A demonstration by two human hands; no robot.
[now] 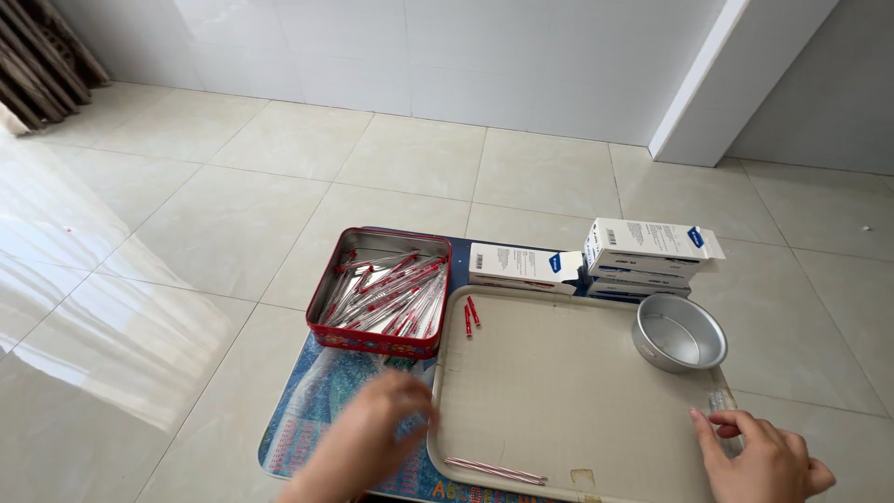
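Beige tray point(559, 391) nearly bare: two red pieces point(470, 315) at far-left corner, thin sticks point(494, 469) at near edge; red tin point(372, 343) full; left hand point(372, 438) blurred, grip indeterminable; right hand point(759, 456) pinching small clear item point(718, 401).

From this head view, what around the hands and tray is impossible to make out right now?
- Left hand: motion-blurred; whether it grips anything is unclear.
- Right hand: fingers touch a small clear item, too small to identify.
- Tray: near edge cut by the frame bottom.
- Mat: mostly covered by the tray and the red tin.
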